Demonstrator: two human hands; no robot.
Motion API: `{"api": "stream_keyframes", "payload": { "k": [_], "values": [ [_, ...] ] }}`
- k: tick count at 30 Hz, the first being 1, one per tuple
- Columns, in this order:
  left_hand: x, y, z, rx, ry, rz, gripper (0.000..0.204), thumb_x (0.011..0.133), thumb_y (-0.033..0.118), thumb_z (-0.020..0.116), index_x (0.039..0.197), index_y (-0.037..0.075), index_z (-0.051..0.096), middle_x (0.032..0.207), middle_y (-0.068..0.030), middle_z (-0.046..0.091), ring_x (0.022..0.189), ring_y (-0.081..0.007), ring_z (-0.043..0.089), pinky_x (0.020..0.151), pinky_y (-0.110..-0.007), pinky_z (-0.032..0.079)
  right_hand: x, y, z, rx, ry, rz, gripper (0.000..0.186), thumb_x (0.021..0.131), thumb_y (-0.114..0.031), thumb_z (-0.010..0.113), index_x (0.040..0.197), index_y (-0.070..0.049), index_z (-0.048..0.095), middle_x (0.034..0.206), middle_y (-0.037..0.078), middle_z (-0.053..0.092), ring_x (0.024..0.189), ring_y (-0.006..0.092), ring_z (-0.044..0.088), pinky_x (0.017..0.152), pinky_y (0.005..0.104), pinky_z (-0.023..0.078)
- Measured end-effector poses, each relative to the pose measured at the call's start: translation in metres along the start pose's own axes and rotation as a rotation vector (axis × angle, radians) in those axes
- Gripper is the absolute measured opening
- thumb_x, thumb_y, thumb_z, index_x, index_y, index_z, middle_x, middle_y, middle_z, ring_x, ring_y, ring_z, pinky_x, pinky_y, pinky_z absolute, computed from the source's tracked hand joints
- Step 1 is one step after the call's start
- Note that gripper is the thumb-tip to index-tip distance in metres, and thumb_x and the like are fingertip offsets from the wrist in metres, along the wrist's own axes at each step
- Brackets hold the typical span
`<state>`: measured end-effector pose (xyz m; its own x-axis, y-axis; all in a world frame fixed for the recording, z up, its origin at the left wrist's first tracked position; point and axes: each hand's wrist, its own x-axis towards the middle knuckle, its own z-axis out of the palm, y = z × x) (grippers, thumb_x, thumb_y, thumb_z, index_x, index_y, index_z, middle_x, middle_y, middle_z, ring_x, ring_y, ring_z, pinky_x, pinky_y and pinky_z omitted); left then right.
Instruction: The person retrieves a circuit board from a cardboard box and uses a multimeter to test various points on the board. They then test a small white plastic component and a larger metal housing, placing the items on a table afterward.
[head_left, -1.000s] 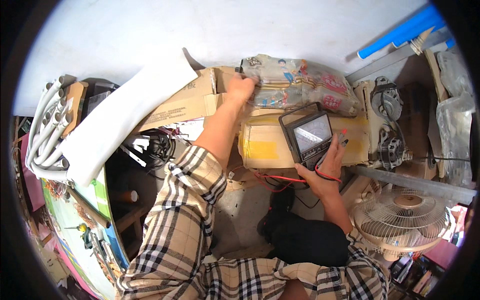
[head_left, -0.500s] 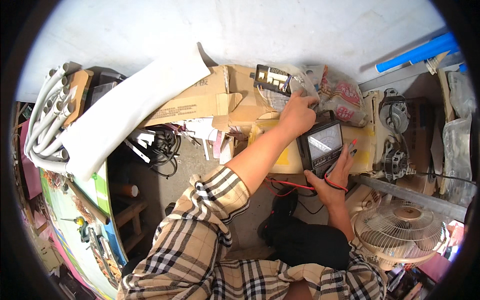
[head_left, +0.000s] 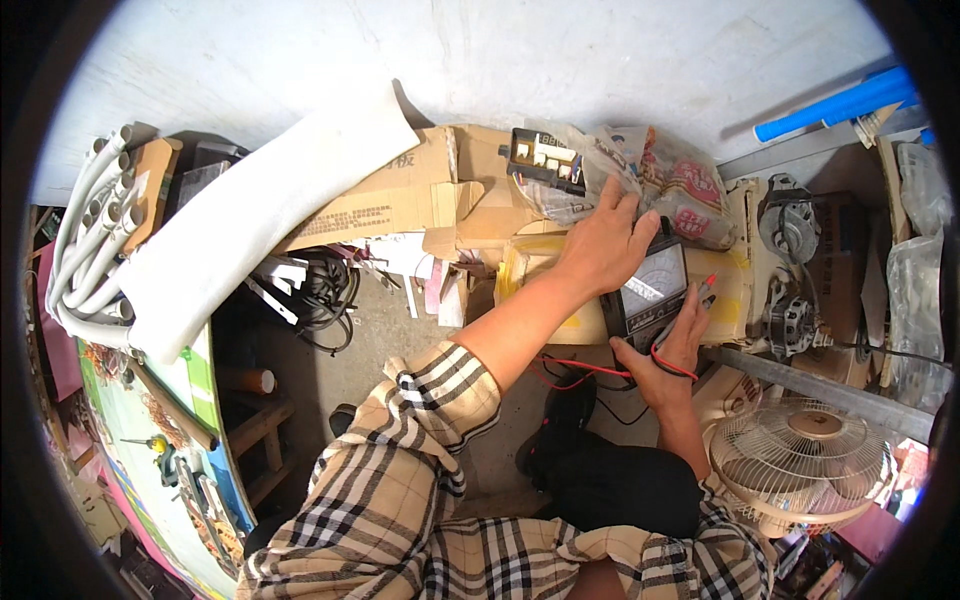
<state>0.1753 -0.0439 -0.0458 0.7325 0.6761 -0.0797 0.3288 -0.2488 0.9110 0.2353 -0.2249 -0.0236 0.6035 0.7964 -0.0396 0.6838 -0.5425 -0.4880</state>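
An analog multimeter (head_left: 650, 290) with a black case and a pale needle dial stands tilted on a yellow-taped cardboard surface. My right hand (head_left: 668, 368) grips its lower right edge. Between those fingers run the test probes (head_left: 707, 288), one red-tipped and one black, and their leads loop round the hand. My left hand (head_left: 603, 245) reaches past the meter's upper left corner, fingers stretched out and apart. Its fingertips are at a clear plastic bag (head_left: 607, 160); whether they press on it, I cannot tell. Beside the bag lies a black-framed control board (head_left: 545, 160) with white connectors.
Red-printed packets (head_left: 697, 190) lie right of the bag. Two motors (head_left: 787, 225) sit farther right, above a caged fan (head_left: 810, 455). To the left, a long white panel (head_left: 270, 210) leans across flattened cardboard (head_left: 360, 200) near bundled grey pipes (head_left: 100, 220). Black cable (head_left: 330, 300) is coiled below.
My left hand has shifted slightly right and its fingers have spread out from a bent grip at the bag. My right hand stays on the multimeter.
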Motion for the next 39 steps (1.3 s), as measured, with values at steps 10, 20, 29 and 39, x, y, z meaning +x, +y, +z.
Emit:
{"api": "stream_keyframes", "payload": {
  "k": [10,20,29,39],
  "values": [
    [0.008,-0.006,-0.002,-0.015,0.021,-0.073,0.064,0.097,0.047,0.035,0.136,-0.004,0.038,0.144,-0.0329,0.026,0.132,-0.0444,0.033,0.107,-0.043,0.032,0.000,0.002,-0.001,0.020,0.002,-0.022,0.116,0.060,-0.033,0.082,0.144,0.004,0.011,0.132,0.030,0.028,0.119,0.0445,0.036,0.102,0.0488,0.031],
    [0.012,-0.016,-0.006,-0.073,0.264,-0.072,0.052,0.093,0.039,0.047,0.122,-0.005,0.050,0.136,-0.0303,0.040,0.122,-0.0447,0.044,0.101,-0.045,0.037,-0.001,0.001,-0.001,-0.004,-0.004,-0.013,0.116,0.061,-0.033,0.081,0.145,0.003,0.010,0.130,0.029,0.029,0.118,0.0438,0.037,0.102,0.0489,0.031],
    [0.013,-0.029,-0.009,-0.125,0.413,-0.157,0.022,0.079,0.018,0.065,0.093,0.000,0.065,0.091,-0.0242,0.066,0.088,-0.0383,0.064,0.080,-0.042,0.049,0.001,0.002,-0.001,0.024,0.008,-0.001,0.116,0.060,-0.034,0.082,0.145,0.003,0.012,0.126,0.027,0.033,0.115,0.0435,0.039,0.099,0.0483,0.033],
    [0.021,-0.072,-0.064,-0.922,0.646,-0.497,0.009,0.090,0.001,0.053,0.093,-0.007,0.054,0.085,-0.0150,0.062,0.073,-0.0254,0.065,0.068,-0.035,0.059,-0.001,0.005,-0.003,0.026,0.025,-0.015,0.116,0.061,-0.035,0.081,0.145,0.003,0.011,0.128,0.027,0.032,0.117,0.0446,0.037,0.101,0.0500,0.030]
  ]
}}
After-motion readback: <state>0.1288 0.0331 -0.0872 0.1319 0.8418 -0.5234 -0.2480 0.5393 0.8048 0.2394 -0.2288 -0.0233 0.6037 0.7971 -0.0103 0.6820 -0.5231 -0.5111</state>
